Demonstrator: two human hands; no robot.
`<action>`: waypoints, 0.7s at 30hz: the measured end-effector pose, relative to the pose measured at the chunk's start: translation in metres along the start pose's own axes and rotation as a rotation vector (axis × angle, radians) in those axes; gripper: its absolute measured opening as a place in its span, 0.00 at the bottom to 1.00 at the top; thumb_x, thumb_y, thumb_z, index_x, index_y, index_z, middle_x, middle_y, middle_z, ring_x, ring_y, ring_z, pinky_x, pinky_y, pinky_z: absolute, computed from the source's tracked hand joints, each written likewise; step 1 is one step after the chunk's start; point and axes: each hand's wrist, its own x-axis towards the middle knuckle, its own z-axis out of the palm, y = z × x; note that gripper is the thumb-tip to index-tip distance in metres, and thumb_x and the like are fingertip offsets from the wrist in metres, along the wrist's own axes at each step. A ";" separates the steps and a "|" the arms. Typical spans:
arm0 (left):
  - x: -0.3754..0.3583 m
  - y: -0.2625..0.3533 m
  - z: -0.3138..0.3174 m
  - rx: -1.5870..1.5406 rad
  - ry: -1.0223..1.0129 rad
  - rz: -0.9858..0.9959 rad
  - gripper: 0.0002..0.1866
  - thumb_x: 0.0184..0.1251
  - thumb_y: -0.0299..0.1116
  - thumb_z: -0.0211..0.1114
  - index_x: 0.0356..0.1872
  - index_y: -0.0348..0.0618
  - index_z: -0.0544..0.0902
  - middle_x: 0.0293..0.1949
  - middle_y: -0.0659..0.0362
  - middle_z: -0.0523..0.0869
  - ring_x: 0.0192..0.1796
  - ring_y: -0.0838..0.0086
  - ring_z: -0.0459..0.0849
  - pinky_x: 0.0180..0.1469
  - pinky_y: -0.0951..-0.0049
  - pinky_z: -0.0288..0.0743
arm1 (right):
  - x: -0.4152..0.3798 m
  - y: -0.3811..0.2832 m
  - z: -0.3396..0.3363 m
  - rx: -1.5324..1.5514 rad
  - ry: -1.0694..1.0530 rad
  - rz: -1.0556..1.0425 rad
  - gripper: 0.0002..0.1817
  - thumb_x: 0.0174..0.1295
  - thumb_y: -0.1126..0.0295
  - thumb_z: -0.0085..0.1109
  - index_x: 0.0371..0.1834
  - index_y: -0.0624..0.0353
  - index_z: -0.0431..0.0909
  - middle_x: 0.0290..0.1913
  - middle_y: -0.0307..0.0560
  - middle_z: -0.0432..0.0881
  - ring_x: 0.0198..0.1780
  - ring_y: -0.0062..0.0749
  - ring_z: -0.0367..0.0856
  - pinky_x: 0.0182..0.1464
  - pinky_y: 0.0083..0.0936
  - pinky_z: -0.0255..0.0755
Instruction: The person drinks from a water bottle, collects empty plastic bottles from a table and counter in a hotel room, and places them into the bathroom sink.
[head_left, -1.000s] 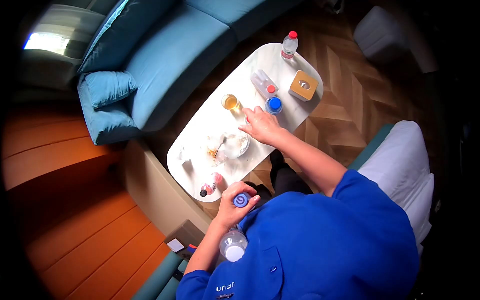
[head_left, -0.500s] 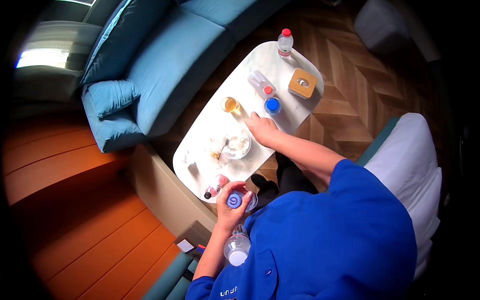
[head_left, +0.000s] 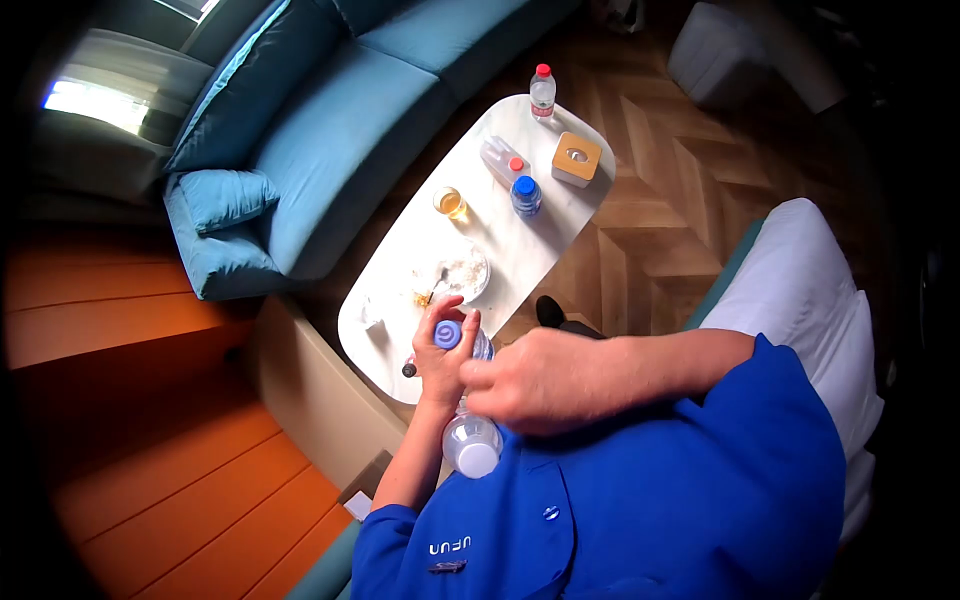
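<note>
My left hand (head_left: 440, 360) is wrapped around a clear plastic bottle with a purple-blue cap (head_left: 447, 335), the cap facing up. Between my left forearm and my blue shirt rests a second clear bottle (head_left: 470, 437) with a white round end. My right hand (head_left: 530, 380) is in front of my chest, fingers pinched beside my left wrist; whatever they hold, if anything, is hidden. Beyond my left hand, a bowl with white bits (head_left: 468, 275) stands on the white table (head_left: 515, 255). A dark-capped bottle (head_left: 409, 369) is mostly covered by my left hand.
Farther along the table are a glass of amber drink (head_left: 452, 205), a blue-capped bottle (head_left: 526, 197), a clear red-capped container (head_left: 500, 160), a wooden-lidded tissue box (head_left: 577, 158) and a red-capped water bottle (head_left: 542, 95). A blue sofa (head_left: 350, 120) lines the far side.
My right hand has come back from the table, beside the bowl, to my chest near my left hand. My left hand has risen slightly with its bottle.
</note>
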 end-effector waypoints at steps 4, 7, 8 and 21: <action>-0.007 0.002 0.000 -0.011 -0.067 0.120 0.12 0.54 0.27 0.70 0.40 0.40 0.81 0.28 0.61 0.79 0.31 0.78 0.78 0.36 0.78 0.71 | 0.018 -0.033 0.006 -0.140 0.090 -0.171 0.04 0.48 0.74 0.55 0.26 0.58 0.70 0.31 0.44 0.71 0.29 0.28 0.79 0.24 0.22 0.74; -0.010 0.000 -0.001 -0.067 -0.102 0.102 0.11 0.51 0.28 0.71 0.37 0.40 0.82 0.26 0.60 0.79 0.31 0.75 0.78 0.36 0.76 0.71 | 0.025 -0.039 0.015 -0.163 0.117 -0.229 0.05 0.46 0.73 0.56 0.26 0.57 0.71 0.30 0.41 0.70 0.27 0.25 0.77 0.22 0.19 0.72; -0.006 0.002 -0.003 -0.023 -0.226 0.198 0.11 0.50 0.28 0.71 0.36 0.41 0.82 0.25 0.59 0.79 0.31 0.73 0.78 0.36 0.74 0.70 | 0.026 -0.037 0.018 -0.167 0.122 -0.227 0.05 0.45 0.73 0.56 0.26 0.57 0.71 0.30 0.41 0.70 0.27 0.25 0.77 0.22 0.19 0.72; 0.102 0.026 0.066 0.192 -0.582 0.237 0.12 0.43 0.37 0.74 0.28 0.47 0.82 0.29 0.62 0.80 0.38 0.64 0.77 0.41 0.65 0.68 | 0.011 0.217 -0.041 0.765 0.232 0.424 0.13 0.58 0.64 0.60 0.40 0.63 0.77 0.30 0.44 0.79 0.32 0.29 0.78 0.38 0.24 0.72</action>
